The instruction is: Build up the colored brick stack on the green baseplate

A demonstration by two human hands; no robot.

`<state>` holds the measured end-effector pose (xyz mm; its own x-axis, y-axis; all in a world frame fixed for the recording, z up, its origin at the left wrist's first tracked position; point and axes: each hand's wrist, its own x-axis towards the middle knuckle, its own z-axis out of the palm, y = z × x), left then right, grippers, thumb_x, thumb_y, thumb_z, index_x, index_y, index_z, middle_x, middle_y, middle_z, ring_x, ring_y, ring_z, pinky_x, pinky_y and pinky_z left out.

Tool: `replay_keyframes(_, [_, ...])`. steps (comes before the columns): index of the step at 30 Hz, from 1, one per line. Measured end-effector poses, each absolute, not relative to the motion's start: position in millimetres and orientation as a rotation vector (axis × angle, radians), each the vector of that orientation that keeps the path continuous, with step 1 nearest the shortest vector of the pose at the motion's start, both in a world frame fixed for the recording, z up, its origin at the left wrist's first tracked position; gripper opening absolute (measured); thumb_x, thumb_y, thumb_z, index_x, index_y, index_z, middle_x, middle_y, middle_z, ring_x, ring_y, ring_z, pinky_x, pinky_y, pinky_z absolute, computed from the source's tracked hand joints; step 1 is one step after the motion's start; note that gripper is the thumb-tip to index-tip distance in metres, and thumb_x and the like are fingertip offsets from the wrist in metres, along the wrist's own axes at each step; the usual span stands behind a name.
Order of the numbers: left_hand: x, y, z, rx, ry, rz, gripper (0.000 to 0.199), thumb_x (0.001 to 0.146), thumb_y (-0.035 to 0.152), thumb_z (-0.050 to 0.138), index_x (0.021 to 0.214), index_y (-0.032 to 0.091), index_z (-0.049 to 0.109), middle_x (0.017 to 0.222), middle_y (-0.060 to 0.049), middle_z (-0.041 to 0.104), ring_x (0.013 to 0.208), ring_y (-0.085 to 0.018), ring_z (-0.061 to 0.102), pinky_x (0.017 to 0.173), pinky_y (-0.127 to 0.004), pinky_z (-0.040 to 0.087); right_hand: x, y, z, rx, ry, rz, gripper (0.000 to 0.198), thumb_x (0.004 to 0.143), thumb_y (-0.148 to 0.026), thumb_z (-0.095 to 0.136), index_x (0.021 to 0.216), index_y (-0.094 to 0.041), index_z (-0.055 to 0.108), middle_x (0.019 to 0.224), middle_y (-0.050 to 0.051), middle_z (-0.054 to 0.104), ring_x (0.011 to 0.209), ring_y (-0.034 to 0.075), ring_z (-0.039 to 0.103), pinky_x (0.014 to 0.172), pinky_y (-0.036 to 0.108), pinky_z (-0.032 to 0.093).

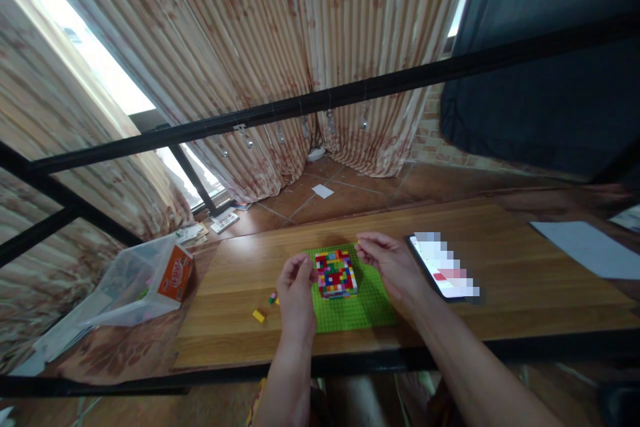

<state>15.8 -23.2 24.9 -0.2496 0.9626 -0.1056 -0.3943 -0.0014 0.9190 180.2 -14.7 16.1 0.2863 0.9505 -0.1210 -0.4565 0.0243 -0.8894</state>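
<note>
1. At centre: a roughly square, box-shaped toy-brick structure (338,273), with studs in red, yellow, white, blue, green and other colours, seated on a green studded baseplate (350,321), toward the far left part of the plate.
2. To the left of the structure: left hand (296,285), with thumb and fingertips drawn close together, just beside the near wall of bricks; cannot tell whether touching it, or whether clamped on anything.
3. To the right of the structure: right hand (389,263), with thumb and forefinger pinched on a small yellow piece (359,243), slightly beyond and apart from the structure's far right corner, above the baseplate.
4. Left of the left hand, loose on the wooden tabletop (225,313): a yellow brick (259,315) and, nearer the wrist, a small green-and-pink cluster (273,297), well apart from the fingers of the right hand.
5. Right of the right hand: a smartphone (434,265), lying flat with lit screen, partly pixelated.
6. At the margins: a clear plastic bin (117,280) with an orange label, at left; a white sheet of paper (587,248), at right; patterned curtains (260,33), behind.
</note>
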Motion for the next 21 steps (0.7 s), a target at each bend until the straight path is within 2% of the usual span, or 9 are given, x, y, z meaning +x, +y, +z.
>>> replay_keyframes(3, [17, -24, 26, 0.648, 1.125, 1.527, 0.028, 0.06, 0.031, 0.08, 0.079, 0.015, 0.066, 0.065, 0.005, 0.059, 0.055, -0.005, 0.051, 0.057, -0.018, 0.04, 182, -11, 10, -1.088, -0.63, 1.154, 0.043, 0.051, -0.045, 0.085, 0.083, -0.019, 0.074, 0.068, 0.003, 0.069, 0.061, 0.012, 0.06, 0.059, 0.028, 0.049])
replay_keyframes(11, [32, -26, 24, 0.616, 1.121, 1.498, 0.026, 0.061, 0.028, 0.077, 0.081, 0.014, 0.068, 0.062, 0.004, 0.06, 0.054, -0.005, 0.051, 0.056, -0.019, 0.04, 179, -7, 5, -1.226, -0.847, 1.041, 0.038, 0.068, -0.053, 0.068, 0.082, -0.018, 0.069, 0.064, 0.002, 0.068, 0.056, 0.016, 0.064, 0.06, 0.031, 0.052])
replay_keyframes(16, [43, -30, 20, 0.637, 1.118, 1.497, 0.023, 0.061, 0.028, 0.075, 0.078, 0.014, 0.069, 0.064, 0.003, 0.061, 0.054, -0.006, 0.05, 0.055, -0.019, 0.039, 183, -8, 2, -1.276, -0.977, 0.966, 0.036, 0.075, -0.054, 0.063, 0.086, -0.019, 0.065, 0.072, 0.005, 0.072, 0.064, 0.02, 0.07, 0.066, 0.035, 0.055])
replay_keyframes(21, [56, -36, 19, 0.657, 1.1, 1.464, 0.026, 0.063, 0.033, 0.074, 0.08, 0.015, 0.069, 0.064, 0.003, 0.059, 0.053, -0.006, 0.048, 0.053, -0.019, 0.038, 186, -8, -2, -1.321, -1.033, 0.909, 0.032, 0.077, -0.052, 0.062, 0.086, -0.021, 0.061, 0.074, 0.006, 0.073, 0.065, 0.021, 0.071, 0.066, 0.035, 0.056])
